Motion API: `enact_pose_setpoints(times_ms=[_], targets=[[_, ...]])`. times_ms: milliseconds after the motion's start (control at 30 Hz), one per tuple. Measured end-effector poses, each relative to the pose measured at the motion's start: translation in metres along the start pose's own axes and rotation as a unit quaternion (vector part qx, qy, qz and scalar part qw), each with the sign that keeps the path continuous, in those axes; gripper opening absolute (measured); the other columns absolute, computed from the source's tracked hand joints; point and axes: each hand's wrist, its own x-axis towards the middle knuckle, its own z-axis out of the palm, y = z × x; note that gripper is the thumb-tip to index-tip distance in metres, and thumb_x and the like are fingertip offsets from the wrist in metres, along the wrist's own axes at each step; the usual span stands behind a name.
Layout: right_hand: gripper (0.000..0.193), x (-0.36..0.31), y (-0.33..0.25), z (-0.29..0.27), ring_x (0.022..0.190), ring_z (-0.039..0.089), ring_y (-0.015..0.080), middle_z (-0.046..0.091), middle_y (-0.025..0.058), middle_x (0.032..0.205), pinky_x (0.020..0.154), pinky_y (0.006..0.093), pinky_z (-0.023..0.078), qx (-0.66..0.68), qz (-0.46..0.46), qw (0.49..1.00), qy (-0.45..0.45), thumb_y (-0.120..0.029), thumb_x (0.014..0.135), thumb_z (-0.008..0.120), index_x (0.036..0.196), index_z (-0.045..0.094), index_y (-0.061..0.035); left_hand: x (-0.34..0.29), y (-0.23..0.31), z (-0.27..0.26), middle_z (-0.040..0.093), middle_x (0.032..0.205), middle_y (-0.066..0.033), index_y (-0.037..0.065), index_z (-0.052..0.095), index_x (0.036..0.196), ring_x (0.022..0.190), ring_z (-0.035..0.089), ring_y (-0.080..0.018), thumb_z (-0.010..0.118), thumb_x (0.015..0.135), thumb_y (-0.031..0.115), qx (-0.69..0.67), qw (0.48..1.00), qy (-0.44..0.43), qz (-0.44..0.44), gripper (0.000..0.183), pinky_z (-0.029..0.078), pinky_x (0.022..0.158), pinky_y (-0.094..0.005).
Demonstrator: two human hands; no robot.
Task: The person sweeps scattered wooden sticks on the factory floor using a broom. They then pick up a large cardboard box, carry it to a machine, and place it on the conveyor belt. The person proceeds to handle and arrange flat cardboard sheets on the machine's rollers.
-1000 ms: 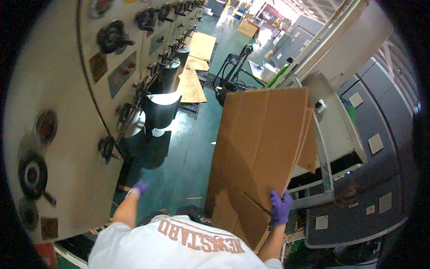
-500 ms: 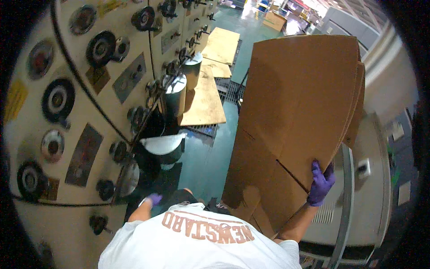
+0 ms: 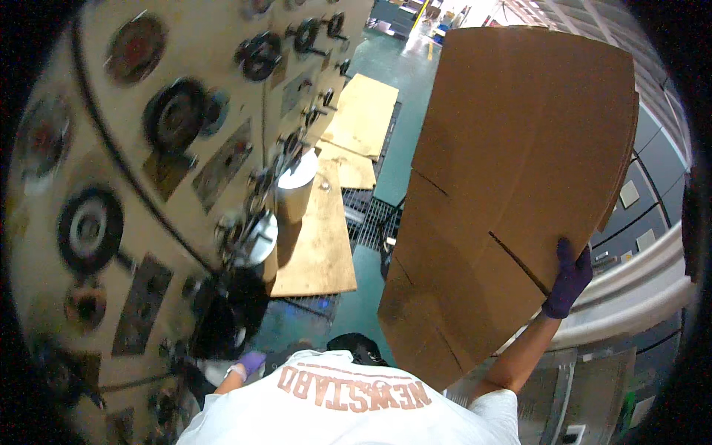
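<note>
A large flat stack of brown cardboard [image 3: 512, 163] stands tilted on my right, creased and slit in places; more than one layer shows along its right edge. My right hand [image 3: 567, 280], in a purple glove, grips that edge, its fingers lying over the cardboard face. Low at my left side is my left hand [image 3: 252, 362], also purple-gloved, apart from the cardboard and near the machine front. Its fingers are too small and blurred to read.
A beige machine panel [image 3: 170, 193] with dials, knobs and handles lines the left. Beside it, cylindrical rolls with pale tops [image 3: 298, 170] stand on wooden boards [image 3: 319, 256] over a dark grate [image 3: 371, 216]. A white curved rail [image 3: 630, 308] and grey cabinets [image 3: 645, 189] lie on the right.
I have moved forward along the machine, and the boards and rolls are nearer. My right hand carries the cardboard along, now higher and farther right in view. My left hand stays low.
</note>
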Motion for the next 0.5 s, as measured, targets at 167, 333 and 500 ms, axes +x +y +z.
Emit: enact_pose_setpoints(times_ms=[167,333,500], targets=[[0.043,0.091,0.045,0.127,0.091,0.054,0.0146,0.061,0.0080,0.105,0.083,0.0290,0.042,0.015,0.029,0.999,0.004,-0.017,0.080,0.067,0.115,0.056,0.0052,0.249,0.016,-0.196,0.059,0.108,-0.0195,0.001,0.058,0.106,0.102,0.055,-0.0322,0.046,0.089,0.038,-0.243,0.966,0.087,-0.026,0.043,0.042,0.088,-0.0366],[0.040,0.163,0.125,0.266,0.094,0.055,0.0194,0.062,0.0097,0.107,0.084,0.0333,0.043,0.093,0.095,0.991,-0.025,-0.017,0.079,0.068,0.114,0.057,0.0008,0.436,-0.006,-0.302,0.061,0.099,-0.0162,0.000,0.059,0.105,0.090,0.059,-0.0257,0.049,0.090,0.028,-0.294,0.942,0.144,0.072,0.033,0.046,0.081,-0.0355],[0.031,0.249,0.185,0.410,0.084,0.054,0.0110,0.062,0.0054,0.098,0.076,0.0253,0.044,0.281,0.091,0.951,-0.089,-0.003,0.078,0.064,0.107,0.058,0.0032,0.528,0.015,-0.397,0.061,0.102,-0.0120,0.003,0.058,0.108,0.089,0.058,-0.0195,0.050,0.088,0.023,-0.286,0.954,-0.064,0.064,0.029,0.048,0.078,-0.0333]])
